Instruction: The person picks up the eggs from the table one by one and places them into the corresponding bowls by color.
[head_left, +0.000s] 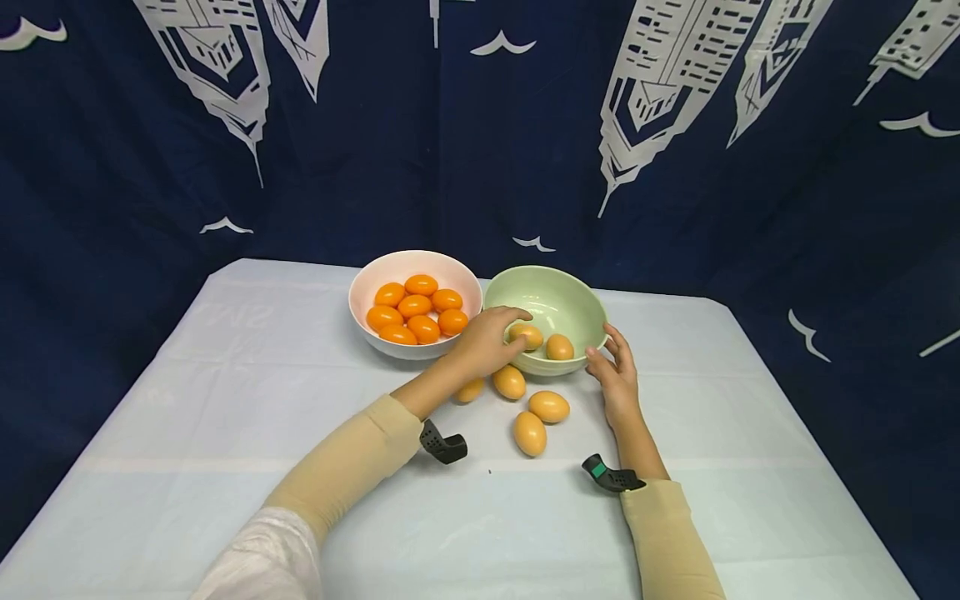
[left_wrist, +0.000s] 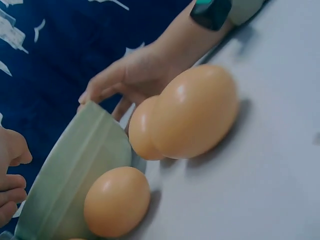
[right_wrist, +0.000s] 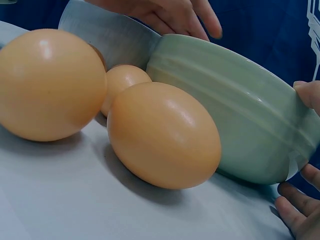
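Observation:
A pale green bowl [head_left: 555, 296] holds two tan eggs, one egg [head_left: 527, 336] by its left rim and another egg [head_left: 559, 347] to the right of it. My left hand [head_left: 491, 337] reaches over that left rim, thumb and fingers spread around the first egg without visibly closing on it. With my right hand [head_left: 618, 383] I grip the bowl's right side; in the right wrist view a digit lies at the rim and other fingers [right_wrist: 295, 200] reach under the base. Several tan eggs lie on the table before the bowl, the nearest egg [head_left: 530, 434] among them.
To the left, touching or close beside the green bowl, stands a pink-lined bowl [head_left: 363, 287] with several bright orange eggs [head_left: 415, 306]. A white cloth covers the table [head_left: 225, 400]. Behind it hangs a dark blue printed curtain [head_left: 480, 167].

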